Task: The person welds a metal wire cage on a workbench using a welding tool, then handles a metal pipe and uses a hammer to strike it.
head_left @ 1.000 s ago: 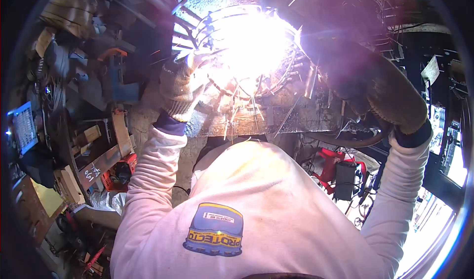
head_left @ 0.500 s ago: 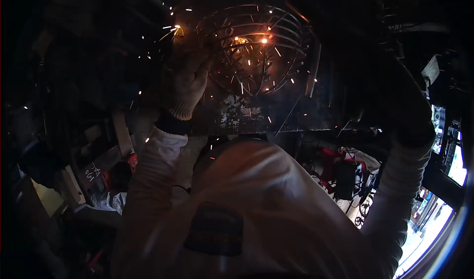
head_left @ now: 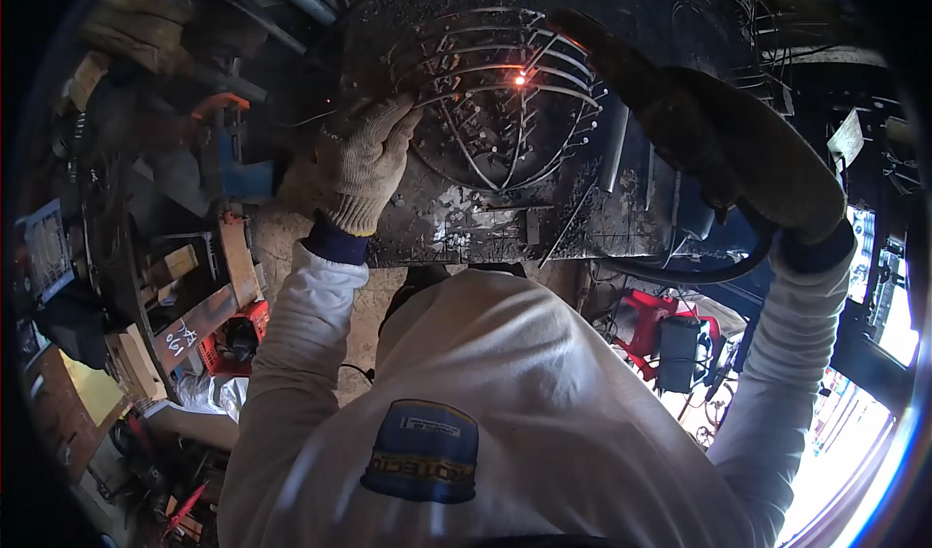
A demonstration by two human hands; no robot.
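Fingers (head_left: 400, 126), left hand (head_left: 364, 160), gloved: together at left edge of wire cage (head_left: 522, 111); clamped or merely touching, cannot tell. Wire cage: on worktop (head_left: 413, 232), rightward of left hand, the nearer; bars arching left-to-right. Right hand (head_left: 757, 150), gloved: closed round dark holder (head_left: 621, 63), slanting up-left.

2 arms (head_left: 301, 325) extended, gloved left hand (head_left: 369, 160), fingers (head_left: 398, 129) together, gloved right hand (head_left: 714, 135) angled inward

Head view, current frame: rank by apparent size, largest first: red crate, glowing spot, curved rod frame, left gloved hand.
1. Curved rod frame
2. Left gloved hand
3. Red crate
4. Glowing spot

Apparent size only; the crate seems farther from the camera, so its true rank is unsure.
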